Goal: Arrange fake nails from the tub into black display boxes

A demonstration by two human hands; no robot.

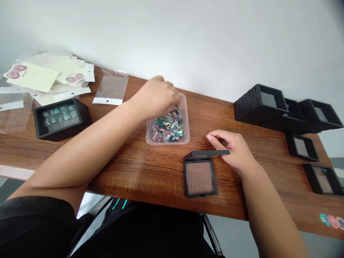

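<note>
My left hand (162,96) reaches over the far edge of a clear plastic tub (149,140), its fingers curled down and the tips hidden at the pile. Many small press-on nails (169,127) in green, pink and glittery tones fill the tub. Just behind an open black case (201,195), my right hand (232,147) hovers with thumb and forefinger brought together; anything between those tips is too small to make out. The case lies near the table's front edge, its hinged lid (206,153) standing up and overlapping part of my right hand from this angle.
At left, a black box (61,132) displays several teal nails, below a heap of printed cards (40,77) and clear bags. A single clear bag (110,87) lies beside them. Black cases (247,105) are stacked at right against the wall, with two more black cases (302,147) nearer me.
</note>
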